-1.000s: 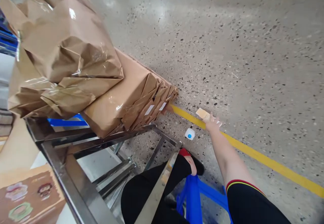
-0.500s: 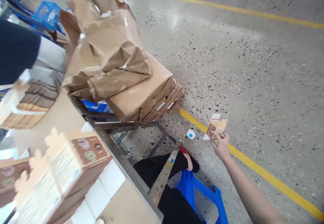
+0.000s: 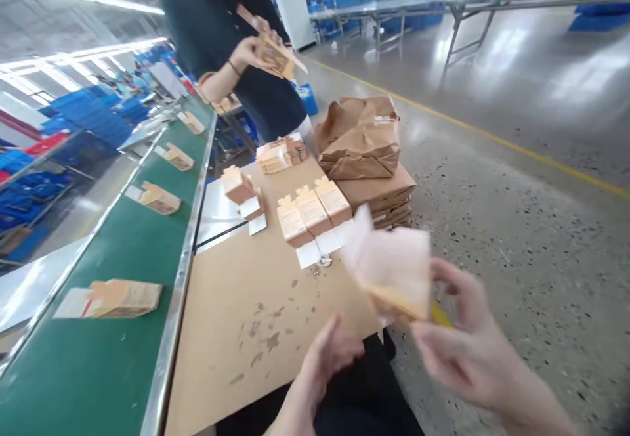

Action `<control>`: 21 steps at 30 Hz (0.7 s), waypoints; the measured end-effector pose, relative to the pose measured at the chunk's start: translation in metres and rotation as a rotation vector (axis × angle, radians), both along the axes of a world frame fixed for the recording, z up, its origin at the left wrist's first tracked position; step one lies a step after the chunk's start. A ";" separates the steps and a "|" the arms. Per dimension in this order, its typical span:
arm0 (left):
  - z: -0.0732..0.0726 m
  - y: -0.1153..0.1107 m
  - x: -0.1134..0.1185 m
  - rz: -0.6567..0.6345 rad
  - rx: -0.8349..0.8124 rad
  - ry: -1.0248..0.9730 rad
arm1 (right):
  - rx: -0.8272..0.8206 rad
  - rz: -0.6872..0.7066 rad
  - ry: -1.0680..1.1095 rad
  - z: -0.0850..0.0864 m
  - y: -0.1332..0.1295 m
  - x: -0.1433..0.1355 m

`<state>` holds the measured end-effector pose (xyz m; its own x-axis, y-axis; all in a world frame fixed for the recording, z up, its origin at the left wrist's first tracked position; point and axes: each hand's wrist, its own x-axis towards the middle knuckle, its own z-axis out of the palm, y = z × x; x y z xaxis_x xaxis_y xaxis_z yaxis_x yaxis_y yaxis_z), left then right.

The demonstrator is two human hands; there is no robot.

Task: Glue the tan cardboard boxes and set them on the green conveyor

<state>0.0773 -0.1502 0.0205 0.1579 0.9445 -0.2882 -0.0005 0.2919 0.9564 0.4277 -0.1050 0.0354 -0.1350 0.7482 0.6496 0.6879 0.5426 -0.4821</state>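
My right hand (image 3: 465,341) grips a small cardboard carton (image 3: 401,268) between thumb and fingers, above the right edge of the table. The carton is blurred; its pale inner side and a loose flap face me. At the table's near edge, my left hand (image 3: 332,350) is apart from the carton, fingers loosely spread and holding nothing. Three printed cartons (image 3: 315,209) stand in a row farther back on the cardboard-covered table (image 3: 231,291), white flaps towards me. Left of them are more cartons (image 3: 239,186), and behind lies a banded stack of flat cartons (image 3: 283,153).
On the left, a green conveyor belt (image 3: 142,245) carries several cartons with raised flaps. Brown paper bundles (image 3: 367,140) are piled right of the table. Across the table a co-worker (image 3: 231,48) in dark clothing holds another carton (image 3: 275,55). A yellow line (image 3: 443,114) crosses the floor.
My right hand has come up from low over the floor to the table with the carton. The view has swung up and left, bringing the conveyor and my left hand into sight.
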 end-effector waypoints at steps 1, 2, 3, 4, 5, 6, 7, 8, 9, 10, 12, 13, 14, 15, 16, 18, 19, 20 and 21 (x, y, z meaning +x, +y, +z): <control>-0.006 0.000 0.002 0.015 0.022 -0.048 | -0.012 0.074 -0.028 0.011 -0.003 -0.031; -0.012 0.001 0.005 0.044 0.027 -0.103 | -0.012 0.148 -0.050 0.018 -0.007 -0.063; -0.017 0.001 0.006 0.092 0.015 -0.159 | -0.022 0.191 -0.067 0.021 -0.011 -0.093; -0.021 0.002 0.006 0.156 -0.012 -0.208 | -0.025 0.213 -0.064 0.021 -0.015 -0.120; -0.025 0.003 0.004 0.237 -0.045 -0.245 | -0.028 0.220 -0.044 0.018 -0.018 -0.141; -0.027 0.004 -0.001 0.333 -0.068 -0.263 | -0.041 0.237 -0.017 0.013 -0.020 -0.157; -0.029 0.007 -0.008 0.413 -0.075 -0.263 | -0.051 0.263 0.019 0.006 -0.019 -0.166; -0.030 0.011 -0.018 0.481 -0.062 -0.253 | -0.050 0.278 0.069 0.000 -0.015 -0.168; -0.030 0.018 -0.030 0.536 -0.035 -0.235 | -0.051 0.273 0.125 -0.007 -0.007 -0.164; -0.030 0.026 -0.044 0.576 -0.003 -0.211 | -0.050 0.245 0.184 -0.014 0.004 -0.156; -0.028 0.050 -0.070 0.614 0.054 -0.158 | -0.108 0.098 0.287 -0.027 0.037 -0.132; -0.027 0.064 -0.082 0.625 0.072 -0.139 | -0.181 0.033 0.309 -0.033 0.056 -0.119; -0.025 0.080 -0.092 0.645 0.086 -0.132 | -0.271 -0.006 0.307 -0.038 0.076 -0.107; -0.023 0.096 -0.099 0.663 0.089 -0.141 | -0.342 -0.026 0.297 -0.043 0.094 -0.097; -0.021 0.111 -0.103 0.681 0.084 -0.159 | -0.399 -0.029 0.280 -0.048 0.109 -0.089; -0.018 0.137 -0.107 0.699 0.064 -0.192 | -0.458 -0.008 0.251 -0.056 0.131 -0.081; -0.017 0.146 -0.106 0.688 0.054 -0.199 | -0.472 0.010 0.238 -0.060 0.137 -0.079; -0.017 0.152 -0.104 0.658 0.042 -0.197 | -0.479 0.031 0.226 -0.062 0.141 -0.078; -0.017 0.155 -0.101 0.613 0.026 -0.188 | -0.483 0.055 0.212 -0.064 0.142 -0.078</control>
